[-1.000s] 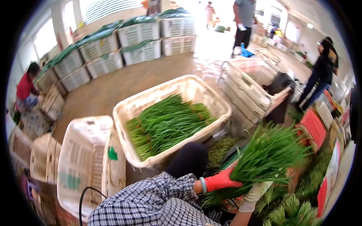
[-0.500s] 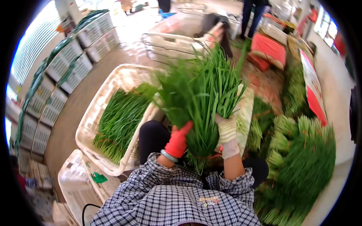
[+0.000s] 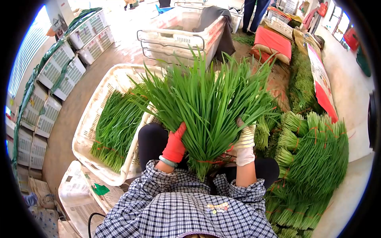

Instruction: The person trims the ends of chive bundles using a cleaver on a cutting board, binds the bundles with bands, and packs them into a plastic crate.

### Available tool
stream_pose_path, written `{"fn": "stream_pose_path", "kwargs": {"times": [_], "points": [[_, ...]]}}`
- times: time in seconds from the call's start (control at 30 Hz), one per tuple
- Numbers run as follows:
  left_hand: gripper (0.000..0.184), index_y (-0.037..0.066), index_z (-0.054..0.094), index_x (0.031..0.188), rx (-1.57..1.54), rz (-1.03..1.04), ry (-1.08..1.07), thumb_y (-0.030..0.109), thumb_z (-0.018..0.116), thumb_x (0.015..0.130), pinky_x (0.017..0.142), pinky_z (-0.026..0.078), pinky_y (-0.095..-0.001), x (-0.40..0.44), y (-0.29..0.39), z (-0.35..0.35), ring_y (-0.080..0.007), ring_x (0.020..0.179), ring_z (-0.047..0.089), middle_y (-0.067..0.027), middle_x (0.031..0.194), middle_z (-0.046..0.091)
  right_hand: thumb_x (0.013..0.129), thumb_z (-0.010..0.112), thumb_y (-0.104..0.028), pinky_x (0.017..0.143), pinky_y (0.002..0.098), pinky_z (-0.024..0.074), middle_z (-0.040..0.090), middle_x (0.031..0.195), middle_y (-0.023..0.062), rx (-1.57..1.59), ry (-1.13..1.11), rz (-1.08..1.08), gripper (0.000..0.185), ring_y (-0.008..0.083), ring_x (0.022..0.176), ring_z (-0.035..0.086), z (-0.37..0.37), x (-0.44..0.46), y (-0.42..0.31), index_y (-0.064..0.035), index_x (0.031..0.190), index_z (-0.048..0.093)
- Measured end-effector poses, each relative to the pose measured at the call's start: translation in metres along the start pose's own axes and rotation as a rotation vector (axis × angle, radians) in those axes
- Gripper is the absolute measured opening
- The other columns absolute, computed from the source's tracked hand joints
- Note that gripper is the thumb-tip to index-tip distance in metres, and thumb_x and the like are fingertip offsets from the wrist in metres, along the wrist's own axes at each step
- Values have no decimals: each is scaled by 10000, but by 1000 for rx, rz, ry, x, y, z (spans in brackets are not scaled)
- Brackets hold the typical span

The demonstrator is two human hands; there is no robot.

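A large bundle of garlic chives (image 3: 210,115) stands upright before my lap, leaves fanned out at the top. Its lower end is tied with a red band (image 3: 209,161). My left hand (image 3: 174,146), in a red glove, grips the bundle's left side with the thumb up. On the right side, my right hand (image 3: 245,142), in a striped glove with a pale cuff, holds the leaves; most of its fingers are hidden behind them. To my left, a white plastic crate (image 3: 93,95) contains more tied chives (image 3: 119,123).
Tied chive bundles (image 3: 317,158) are piled at my right, by the wall. Another white crate (image 3: 65,188) sits at lower left. Ahead are a large crate with metal handles (image 3: 170,39) and a red cushion (image 3: 274,43). Stacked crates (image 3: 53,75) line the left wall. A person's legs (image 3: 254,16) show far ahead.
The chive leaves have spread wider, and both hands now sit farther apart on the bundle. The view has shifted slightly to the right.
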State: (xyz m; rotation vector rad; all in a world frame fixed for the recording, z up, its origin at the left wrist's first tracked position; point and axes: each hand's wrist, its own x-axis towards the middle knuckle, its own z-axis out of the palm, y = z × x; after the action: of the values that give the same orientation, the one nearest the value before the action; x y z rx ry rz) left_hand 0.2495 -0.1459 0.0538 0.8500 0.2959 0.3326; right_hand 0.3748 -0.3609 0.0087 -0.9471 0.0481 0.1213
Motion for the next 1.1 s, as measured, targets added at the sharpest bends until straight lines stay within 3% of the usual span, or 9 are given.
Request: {"fn": "stream_pose_path", "kwargs": {"times": [0.1,0.2,0.3,0.4,0.5,0.8,0.87,0.97,1.1], "points": [[499,45,511,1296,0,-28,-17,317,655,904,808,549,-328,0,0,-2,-190,988,631,-68,1158,620,962,479,-116,717,325,539,658,1012,40,107,98,120,259,145,802,624,11,-2,-12,26,1122,624],[488,49,502,1307,42,-29,-69,307,640,916,823,540,-322,-1,1,-2,-172,1010,615,-60,1183,606,978,465,-216,972,408,467,518,1238,216,-190,-86,-160,404,280,1124,531,-53,41,17,69,1264,457],[478,50,507,1305,82,-6,-80,317,624,926,829,537,-320,-3,-1,-2,-161,1018,609,-55,1203,596,907,554,-66,815,329,521,593,1108,151,-8,75,-1,331,240,949,597,39,-22,-41,41,1218,512],[501,28,526,1284,119,53,-47,367,619,926,822,537,-312,2,-6,-6,-170,993,625,-59,1164,622,855,576,49,741,264,531,610,1029,89,-52,88,-53,327,197,886,601,12,-12,-30,36,1178,531],[514,14,530,1274,98,34,-26,377,623,922,822,538,-313,2,-8,-9,-173,976,632,-63,1144,633,824,737,-242,793,367,530,630,1134,94,59,73,124,500,207,950,619,17,-22,-21,-15,1234,561],[440,20,523,1278,10,-22,-4,278,616,934,841,540,-352,0,3,13,-218,996,637,-75,1164,626,866,686,-342,993,362,442,608,1206,88,55,-15,13,554,224,1107,576,44,-40,-53,-35,1295,515],[414,30,523,1279,-56,-85,26,240,615,934,845,537,-362,6,5,16,-224,996,638,-77,1177,620,876,628,-477,1048,417,388,477,1363,145,16,-142,49,731,275,1232,481,16,-32,-38,-49,1410,371],[399,31,528,1272,-83,-81,56,234,608,939,824,543,-361,8,22,38,-221,984,641,-72,1162,625,878,581,-545,1069,498,346,328,1466,188,-213,108,204,913,331,1323,373,-10,-29,-6,-67,1507,124],[594,-27,416,1376,-19,-67,-128,229,658,898,1069,379,-391,10,9,79,-273,1253,489,-135,1360,507,910,523,-517,1074,487,349,366,1449,186,-3,-146,336,815,335,1302,404,-1,-47,37,-47,1486,189]]}}
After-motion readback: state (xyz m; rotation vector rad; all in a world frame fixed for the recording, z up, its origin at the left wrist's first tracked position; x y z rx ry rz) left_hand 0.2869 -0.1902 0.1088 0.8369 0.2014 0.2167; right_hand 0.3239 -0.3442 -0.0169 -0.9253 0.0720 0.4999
